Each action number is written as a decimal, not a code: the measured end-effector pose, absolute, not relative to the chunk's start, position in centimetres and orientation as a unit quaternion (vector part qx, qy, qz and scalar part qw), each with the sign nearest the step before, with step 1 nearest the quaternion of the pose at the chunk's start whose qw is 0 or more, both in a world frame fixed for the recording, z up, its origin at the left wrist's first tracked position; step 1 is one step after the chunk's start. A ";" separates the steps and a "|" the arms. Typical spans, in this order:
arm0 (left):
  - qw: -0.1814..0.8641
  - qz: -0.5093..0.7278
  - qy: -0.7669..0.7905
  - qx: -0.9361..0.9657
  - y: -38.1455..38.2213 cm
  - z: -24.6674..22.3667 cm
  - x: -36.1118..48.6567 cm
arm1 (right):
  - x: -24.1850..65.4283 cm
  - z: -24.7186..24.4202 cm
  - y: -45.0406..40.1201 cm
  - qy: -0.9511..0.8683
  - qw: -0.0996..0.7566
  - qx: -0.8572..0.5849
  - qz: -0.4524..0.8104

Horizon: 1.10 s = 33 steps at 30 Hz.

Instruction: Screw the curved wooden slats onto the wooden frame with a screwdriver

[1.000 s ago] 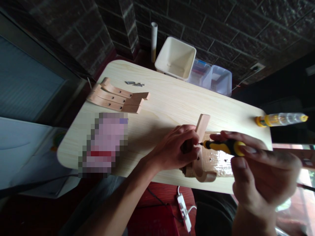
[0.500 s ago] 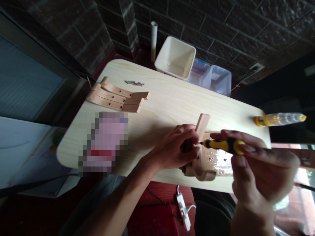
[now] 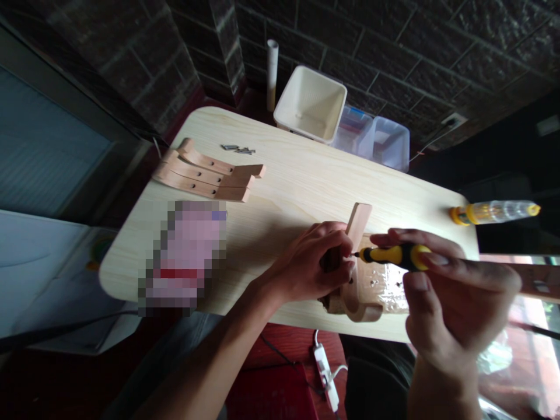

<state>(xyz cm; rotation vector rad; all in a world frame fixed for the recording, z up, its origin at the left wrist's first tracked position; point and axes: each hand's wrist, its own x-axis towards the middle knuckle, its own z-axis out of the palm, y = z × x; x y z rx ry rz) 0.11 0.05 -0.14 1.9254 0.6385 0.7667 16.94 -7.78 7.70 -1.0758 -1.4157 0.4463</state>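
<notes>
My right hand (image 3: 455, 286) grips a yellow and black screwdriver (image 3: 396, 255), its tip pointing left at a hole in a curved wooden hook piece (image 3: 359, 224). The fingers of my left hand (image 3: 321, 256) are closed round that wooden piece beside the screwdriver tip; whether they also pinch a screw is too small to tell. Under the hook piece lies a block wrapped in brown paper and clear tape (image 3: 382, 291), with small holes in it. The lower end of the hook curls up near the table's front edge.
Several similar wooden hooks (image 3: 210, 178) lie at the table's left, near a pile of screws (image 3: 237, 149). A pixelated pink item (image 3: 188, 251) is in front of them. A clear-handled screwdriver (image 3: 494, 212) stands at the right. Bins (image 3: 310, 105) are behind the table (image 3: 297, 169).
My right hand has shifted slightly left and its fingers have moved a little on the screwdriver handle. My left hand and the wooden piece look nearly unchanged.
</notes>
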 end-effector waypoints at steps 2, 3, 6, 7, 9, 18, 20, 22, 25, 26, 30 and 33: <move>0.467 0.310 0.264 0.785 0.0 -0.2 0.1 | 16.7 7.8 -7.9 -0.608 0.619 -0.457 0.194; 0.468 0.311 0.264 0.784 0.0 -0.2 0.1 | 16.6 7.9 -8.0 -0.606 0.624 -0.454 0.195; 0.467 0.316 0.262 0.783 0.0 -0.3 0.1 | 16.6 7.9 -8.2 -0.601 0.621 -0.459 0.206; 0.466 0.317 0.261 0.783 0.0 -0.3 0.1 | 16.7 7.9 -8.2 -0.603 0.616 -0.463 0.209; 0.467 0.315 0.261 0.784 0.0 -0.3 0.2 | 16.8 7.7 -8.1 -0.607 0.611 -0.465 0.204; 0.470 0.310 0.266 0.783 0.0 -0.1 0.2 | 16.6 7.5 -7.7 -0.610 0.616 -0.465 0.180; 0.469 0.311 0.268 0.782 0.0 -0.2 0.1 | 16.5 7.5 -7.8 -0.609 0.620 -0.462 0.176; 0.470 0.314 0.268 0.780 0.0 -0.2 0.1 | 16.4 7.5 -7.8 -0.609 0.619 -0.463 0.178; 0.470 0.313 0.266 0.781 0.0 -0.1 0.1 | 16.6 7.5 -7.9 -0.611 0.617 -0.461 0.183; 0.469 0.311 0.267 0.782 0.0 -0.1 0.1 | 16.7 7.5 -7.9 -0.610 0.617 -0.460 0.187; 0.470 0.305 0.270 0.783 0.1 0.0 0.1 | 17.0 7.5 -7.8 -0.604 0.618 -0.463 0.198; 0.468 0.308 0.268 0.784 0.0 0.0 0.1 | 16.9 7.7 -7.8 -0.600 0.622 -0.464 0.194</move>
